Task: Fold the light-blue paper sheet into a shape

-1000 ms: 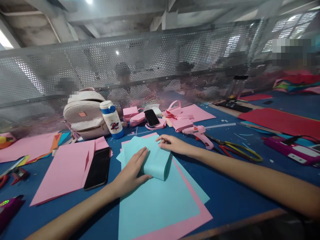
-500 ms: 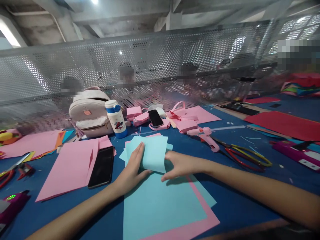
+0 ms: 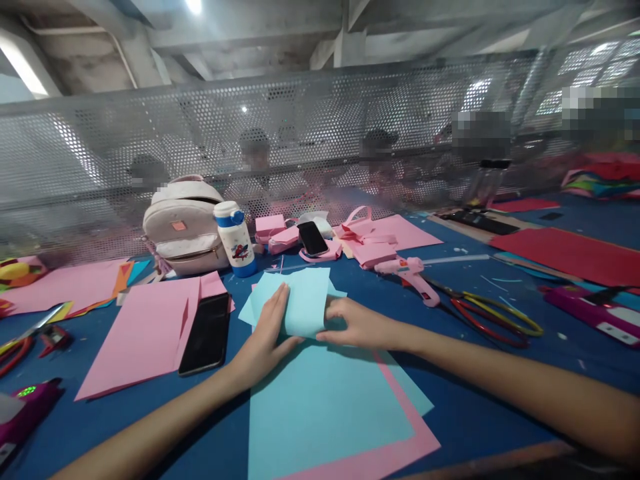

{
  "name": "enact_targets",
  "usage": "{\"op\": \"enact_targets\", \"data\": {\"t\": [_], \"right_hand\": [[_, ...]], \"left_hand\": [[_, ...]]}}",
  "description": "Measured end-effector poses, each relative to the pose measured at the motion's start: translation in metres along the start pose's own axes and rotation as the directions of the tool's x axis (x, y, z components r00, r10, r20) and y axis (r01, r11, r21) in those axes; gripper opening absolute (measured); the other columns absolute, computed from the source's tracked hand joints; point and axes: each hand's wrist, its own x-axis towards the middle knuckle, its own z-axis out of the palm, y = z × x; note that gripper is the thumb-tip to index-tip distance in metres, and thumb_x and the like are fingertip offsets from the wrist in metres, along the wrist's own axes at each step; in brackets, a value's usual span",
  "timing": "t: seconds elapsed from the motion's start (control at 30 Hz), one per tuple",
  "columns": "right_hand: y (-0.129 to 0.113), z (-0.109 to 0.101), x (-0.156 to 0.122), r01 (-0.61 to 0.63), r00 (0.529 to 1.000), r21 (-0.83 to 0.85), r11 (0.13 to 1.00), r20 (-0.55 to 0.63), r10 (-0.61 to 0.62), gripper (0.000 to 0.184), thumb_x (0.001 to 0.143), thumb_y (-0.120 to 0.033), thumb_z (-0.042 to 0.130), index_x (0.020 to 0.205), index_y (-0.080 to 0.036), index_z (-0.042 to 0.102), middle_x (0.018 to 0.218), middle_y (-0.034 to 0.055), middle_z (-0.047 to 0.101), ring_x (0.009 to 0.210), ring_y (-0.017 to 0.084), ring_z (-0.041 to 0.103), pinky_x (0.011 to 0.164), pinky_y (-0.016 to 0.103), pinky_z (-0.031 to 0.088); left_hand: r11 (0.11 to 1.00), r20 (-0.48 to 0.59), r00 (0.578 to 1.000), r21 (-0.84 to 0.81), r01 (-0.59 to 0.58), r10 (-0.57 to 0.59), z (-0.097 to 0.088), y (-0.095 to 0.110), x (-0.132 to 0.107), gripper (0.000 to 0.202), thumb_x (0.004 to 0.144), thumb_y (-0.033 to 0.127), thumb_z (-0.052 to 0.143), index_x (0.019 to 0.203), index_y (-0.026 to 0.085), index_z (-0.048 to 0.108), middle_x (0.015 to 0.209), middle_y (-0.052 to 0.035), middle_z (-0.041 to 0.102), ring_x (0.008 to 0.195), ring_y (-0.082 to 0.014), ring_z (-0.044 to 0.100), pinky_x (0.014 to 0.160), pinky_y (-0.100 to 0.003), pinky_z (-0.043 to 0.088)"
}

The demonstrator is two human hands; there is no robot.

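Light-blue paper [image 3: 306, 300], pink glue gun [image 3: 407, 271], white bottle [image 3: 233, 235] — blue-trimmed, red-and-blue print [image 3: 241, 251] — deep-blue table [image 3: 225, 440]

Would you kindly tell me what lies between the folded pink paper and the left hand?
In the head view, a black phone lies between the folded pink paper and the left hand, then a strip of blue tabletop.
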Motion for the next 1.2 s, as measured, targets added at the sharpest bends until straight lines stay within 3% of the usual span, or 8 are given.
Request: {"op": "enact_targets", "data": {"t": [0.23,0.4,0.67,0.97,1.2], "right_hand": [[0.004,0.004,0.002,-0.11,0.993,0.101,0.989,-0.023,0.113,0.038,0.083,-0.05,0.067,0.087,-0.013,0.074,0.089,0.0053,0.07,0.089,0.021,0.062,0.083,0.031,0.047],[0.005,0.006,0.005,-0.154,0.988,0.195,0.969,0.016,0.154,0.04,0.079,-0.051,0.07,0.088,-0.012,0.073,0.087,0.0042,0.07,0.08,0.019,0.062,0.076,0.029,0.046],[0.012,0.01,0.012,-0.137,0.989,0.362,0.922,0.094,0.11,0.037,0.08,-0.046,0.07,0.095,-0.012,0.071,0.093,0.0055,0.071,0.084,0.019,0.064,0.078,0.029,0.047],[-0.001,0.008,0.019,-0.102,0.991,0.336,0.936,0.111,0.068,0.039,0.084,-0.049,0.065,0.09,-0.011,0.07,0.09,0.0053,0.068,0.084,0.018,0.06,0.079,0.03,0.046],[-0.006,0.012,0.024,-0.048,0.997,0.273,0.961,0.064,0.031,0.031,0.087,-0.042,0.063,0.087,-0.013,0.069,0.091,0.0053,0.069,0.087,0.018,0.061,0.084,0.03,0.045]], "left_hand": [[0.999,-0.032,0.999,0.003,-0.032,0.032,0.001,-0.003,-0.001,0.091,0.094,0.029,0.059,0.155,0.035,-0.008,0.165,-0.0063,-0.001,0.151,-0.0297,0.003,0.121,-0.053,0.013],[0.999,-0.049,0.998,-0.006,-0.036,0.036,0.001,-0.003,-0.001,0.096,0.092,0.029,0.063,0.154,0.036,-0.01,0.165,-0.006,-0.003,0.151,-0.0295,0.001,0.121,-0.054,0.012],[0.998,-0.049,0.998,-0.04,-0.041,0.039,0.001,-0.004,-0.001,0.1,0.09,0.028,0.065,0.154,0.037,-0.011,0.165,-0.0073,-0.003,0.151,-0.0309,0.002,0.121,-0.055,0.011],[0.998,-0.034,0.999,-0.058,-0.032,0.03,-0.002,0.001,0.0,0.097,0.091,0.033,0.064,0.155,0.034,-0.009,0.164,-0.0102,0.0,0.15,-0.0322,0.004,0.121,-0.055,0.011],[0.997,-0.042,0.998,-0.064,-0.041,0.038,-0.002,0.003,-0.001,0.095,0.092,0.033,0.062,0.155,0.034,-0.008,0.164,-0.0105,0.002,0.15,-0.0337,0.005,0.12,-0.059,0.009]]}}
